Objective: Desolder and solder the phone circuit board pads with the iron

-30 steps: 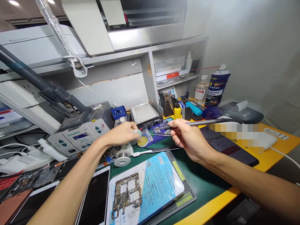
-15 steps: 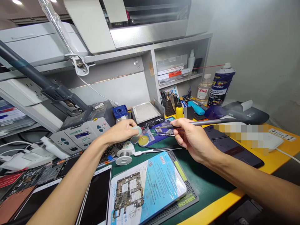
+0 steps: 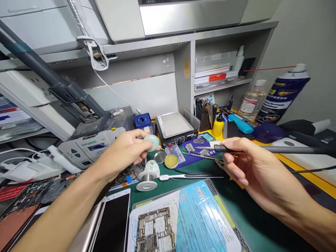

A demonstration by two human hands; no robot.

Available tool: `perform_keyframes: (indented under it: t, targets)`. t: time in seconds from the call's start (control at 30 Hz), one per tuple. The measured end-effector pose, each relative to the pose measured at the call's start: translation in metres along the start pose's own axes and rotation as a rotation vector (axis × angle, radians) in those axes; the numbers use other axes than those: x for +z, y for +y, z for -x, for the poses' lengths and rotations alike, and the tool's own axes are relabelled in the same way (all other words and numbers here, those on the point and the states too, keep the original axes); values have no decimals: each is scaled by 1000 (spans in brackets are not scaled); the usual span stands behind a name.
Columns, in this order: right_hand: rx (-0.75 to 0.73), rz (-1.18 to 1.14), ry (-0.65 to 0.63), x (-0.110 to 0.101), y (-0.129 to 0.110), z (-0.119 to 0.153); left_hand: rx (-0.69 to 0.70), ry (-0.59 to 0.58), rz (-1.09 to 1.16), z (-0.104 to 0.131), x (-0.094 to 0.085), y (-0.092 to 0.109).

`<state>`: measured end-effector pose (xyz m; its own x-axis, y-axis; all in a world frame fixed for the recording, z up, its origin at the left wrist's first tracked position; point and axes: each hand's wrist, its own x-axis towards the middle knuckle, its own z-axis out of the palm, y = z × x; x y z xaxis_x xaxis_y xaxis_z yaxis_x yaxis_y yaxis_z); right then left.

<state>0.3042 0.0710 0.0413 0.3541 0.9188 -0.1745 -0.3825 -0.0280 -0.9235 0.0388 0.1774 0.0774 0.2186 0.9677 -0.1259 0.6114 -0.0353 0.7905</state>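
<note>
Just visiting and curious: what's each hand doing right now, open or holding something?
Left hand: holding a pale green disc.
Right hand: holding a soldering iron; whether it also grips the tweezers is unclear.

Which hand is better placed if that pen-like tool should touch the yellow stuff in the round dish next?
Probably the right hand: it holds the pen-like tool, which points left, toward the round dish. The left hand looks nearer but is busy pinching a pale green disc.

Electronics repair workshop, bare circuit board (image 3: 147,241), solder spool (image 3: 146,186), soldering station (image 3: 78,142)
</note>
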Motion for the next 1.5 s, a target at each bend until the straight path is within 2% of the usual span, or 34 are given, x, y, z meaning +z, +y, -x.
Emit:
perform_keyframes:
  t: [0.1, 0.2, 0.37, 0.5, 0.67, 0.93, 1.17, 1.23, 1.3, 1.37, 1.5]
  targets:
    - [30, 51, 30, 0, -1, 1, 22, 33, 99, 20, -11, -16]
    - [84, 111, 35, -2, -1, 4, 5, 39, 161, 45, -14, -32]
    - [149, 192, -15, -4, 5, 8, -66, 23, 205, 84, -5, -44]
    - [148, 230, -91, 3, 13, 15, -18, 71, 166, 106, 4, -47]
    - [168, 238, -194, 10, 20, 28, 44, 41, 173, 117, 12, -54]
    - [167, 254, -216, 6, 27, 31, 32, -6, 192, 126, 23, -64]
    - [165, 264, -415, 0, 37, 30, 58, -25, 197, 128, 29, -60]
    - [121, 328, -504, -4, 38, 32, 68, -19, 175, 129, 30, -57]
    - [17, 452, -566, -7, 37, 36, 75, -9, 155, 130, 30, -55]
    - [-166, 613, -593, -6, 36, 41, 85, 2, 144, 131, 30, -53]
    - [-619, 841, -568, 0, 36, 50, 120, 22, 119, 131, 32, -50]
